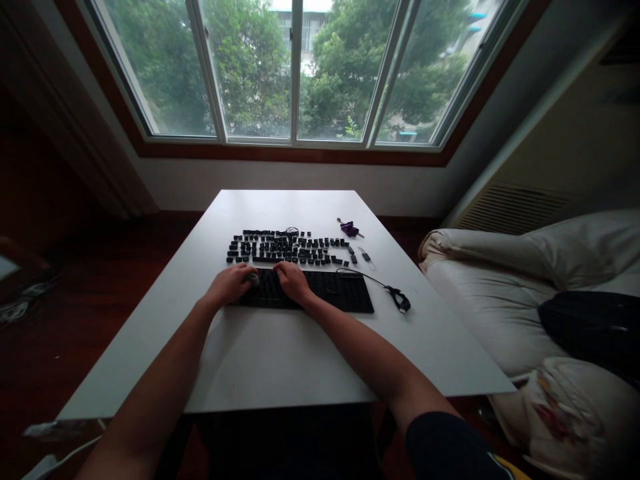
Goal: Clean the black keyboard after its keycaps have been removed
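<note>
A black keyboard (345,293) with its keycaps off lies flat near the middle of the white table. My left hand (231,285) is closed over its left end, around a small greyish, rounded thing (255,279) too blurred to name. My right hand (294,281) rests across the keyboard left of its centre, fingers bent at the far edge and pressed on it. Just beyond, many loose black keycaps (273,248) are laid out in rough rows. Both palms hide part of the keyboard.
Right of the keyboard lies a coiled black cable (399,299). A wire keycap puller (367,257) and a purple cloth-like item (351,229) are farther back on the white table (280,363). A pale sofa (480,293) stands to the right, a window beyond.
</note>
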Action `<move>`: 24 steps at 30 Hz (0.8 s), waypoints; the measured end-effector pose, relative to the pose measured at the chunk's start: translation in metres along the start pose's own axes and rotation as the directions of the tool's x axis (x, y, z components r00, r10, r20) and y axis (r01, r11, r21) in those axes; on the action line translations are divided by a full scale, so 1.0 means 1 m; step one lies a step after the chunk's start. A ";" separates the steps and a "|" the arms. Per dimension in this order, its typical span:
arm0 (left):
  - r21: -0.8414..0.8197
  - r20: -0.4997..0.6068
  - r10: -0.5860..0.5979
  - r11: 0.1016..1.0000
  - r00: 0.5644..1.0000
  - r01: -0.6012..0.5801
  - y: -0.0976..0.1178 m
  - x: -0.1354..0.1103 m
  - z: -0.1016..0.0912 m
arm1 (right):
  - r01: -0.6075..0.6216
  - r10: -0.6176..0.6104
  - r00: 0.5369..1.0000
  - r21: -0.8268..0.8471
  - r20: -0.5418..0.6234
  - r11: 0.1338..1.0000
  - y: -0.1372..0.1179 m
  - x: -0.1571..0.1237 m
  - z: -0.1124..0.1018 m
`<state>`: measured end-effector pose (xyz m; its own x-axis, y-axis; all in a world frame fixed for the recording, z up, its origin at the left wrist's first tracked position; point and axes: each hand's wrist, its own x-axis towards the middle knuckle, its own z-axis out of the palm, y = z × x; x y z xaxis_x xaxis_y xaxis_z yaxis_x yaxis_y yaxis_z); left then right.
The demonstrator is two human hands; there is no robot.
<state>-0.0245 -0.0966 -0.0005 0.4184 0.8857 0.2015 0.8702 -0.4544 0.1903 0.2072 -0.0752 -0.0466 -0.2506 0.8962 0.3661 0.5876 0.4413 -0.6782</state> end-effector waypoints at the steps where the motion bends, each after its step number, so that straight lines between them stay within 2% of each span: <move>1: -0.006 -0.003 0.018 1.000 1.000 -0.018 0.003 0.000 0.001 | -0.001 0.001 1.000 -0.001 0.000 1.000 0.000 0.000 0.000; 6: -0.065 -0.025 0.173 0.982 0.985 -0.175 0.026 0.002 0.003 | 0.000 0.000 1.000 -0.004 0.000 1.000 0.000 0.000 0.000; 9: -0.111 -0.014 0.214 0.970 0.977 -0.214 0.031 0.003 0.004 | -0.001 0.001 1.000 0.003 0.001 1.000 0.000 0.000 0.000; 11: -0.097 -0.014 0.202 0.974 0.979 -0.202 0.027 0.003 0.004 | -0.003 0.003 1.000 0.011 -0.002 1.000 0.000 0.000 0.000; 16: 0.002 -0.080 0.085 0.996 0.993 -0.085 0.011 0.002 0.001 | -0.011 0.011 1.000 0.009 0.002 1.000 -0.002 0.000 -0.001; 18: 0.008 -0.093 0.078 0.997 0.993 -0.078 0.011 0.003 0.001 | -0.008 0.008 1.000 0.005 0.002 1.000 -0.002 0.000 -0.002; 21: -0.025 -0.058 0.181 0.983 0.982 -0.183 0.024 0.004 0.005 | 0.006 -0.006 1.000 0.007 -0.004 1.000 -0.001 0.000 -0.001; 24: -0.049 -0.021 0.327 0.944 0.945 -0.327 0.041 0.005 0.010 | 0.002 -0.002 1.000 0.010 0.001 1.000 0.000 0.000 0.000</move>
<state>0.0156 -0.1100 -0.0017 0.6742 0.6865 0.2723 0.6716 -0.7233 0.1606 0.2077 -0.0746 -0.0466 -0.2526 0.8955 0.3664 0.5798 0.4433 -0.6836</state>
